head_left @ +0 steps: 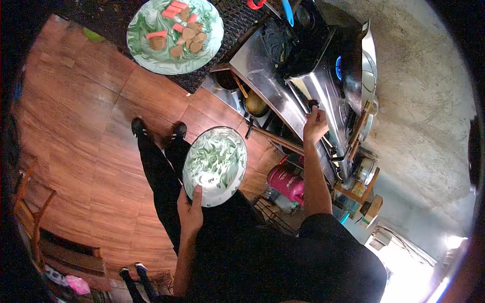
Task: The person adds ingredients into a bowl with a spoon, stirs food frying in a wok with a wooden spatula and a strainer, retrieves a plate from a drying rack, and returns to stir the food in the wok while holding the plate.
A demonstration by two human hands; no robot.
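My left hand (191, 214) grips the rim of a green-and-white marbled plate (214, 161), thumb on top; no food shows on it. My right hand (316, 125) reaches to the front of the gas stove (318, 83), its fingers closed around a black knob (312, 104). A blue flame (338, 68) burns beside a dark wok (352, 78) on the stove. At the top, a second marbled plate (136, 48) carries brown round slices (189, 35) and pinkish-red stick pieces (171, 11).
A pink gas cylinder (285, 183) stands below the stove. Pots (256, 106) sit on the shelf under the counter. Red-handled and blue-handled utensils (288, 12) lie at the top. A wooden chair (35, 212) is at left, and another person's feet (132, 271) show at the bottom.
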